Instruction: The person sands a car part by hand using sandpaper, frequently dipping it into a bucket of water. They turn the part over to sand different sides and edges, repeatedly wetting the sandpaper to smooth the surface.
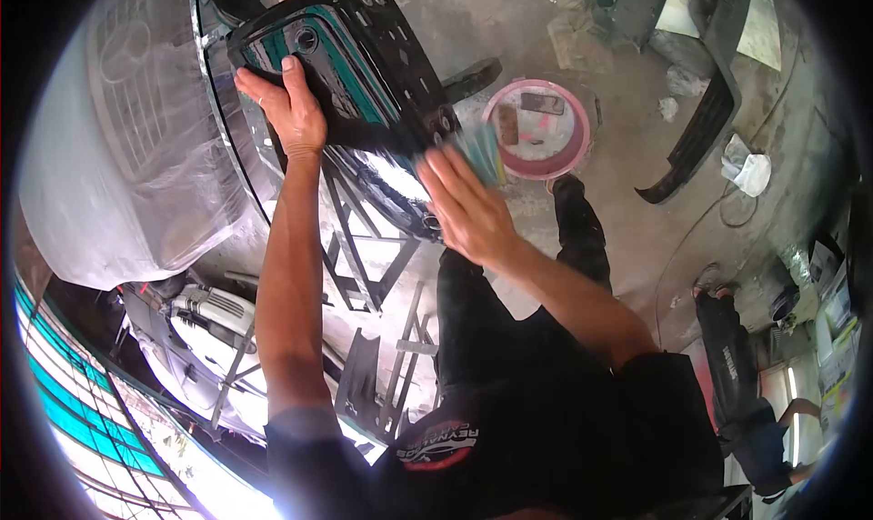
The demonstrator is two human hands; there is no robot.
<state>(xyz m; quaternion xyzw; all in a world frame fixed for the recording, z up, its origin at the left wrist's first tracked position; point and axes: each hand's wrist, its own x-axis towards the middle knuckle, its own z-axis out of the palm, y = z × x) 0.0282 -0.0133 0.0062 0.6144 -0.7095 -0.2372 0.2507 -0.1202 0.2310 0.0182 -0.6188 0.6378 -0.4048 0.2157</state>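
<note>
Right hand: the right hand (pixel 466 204) lies palm down at the panel's near edge. Its grip is flat, fingers together, and clamped on a blue-green pad (pixel 485 153) that sticks out past the fingertips.
Left hand: the left hand (pixel 289 102) is at the panel's left edge. Its grip is closed on the rim, thumb on top.
Panel: the glossy black panel (pixel 368 56) is between the two hands and tilted on the stand.
Stand: the grey metal stand (pixel 359 247) is under the panel, just beside the person's legs.
Basin: the pink basin (pixel 575 147) is on the floor just right of the panel, with small items inside.
Car: the car (pixel 127 147) is at left, wrapped in clear plastic.
Bumper: the black bumper (pixel 714 111) is on the floor, well apart to the right, with a white rag (pixel 751 171) near it.
Other person: a seated person (pixel 746 402) is at the right edge.
</note>
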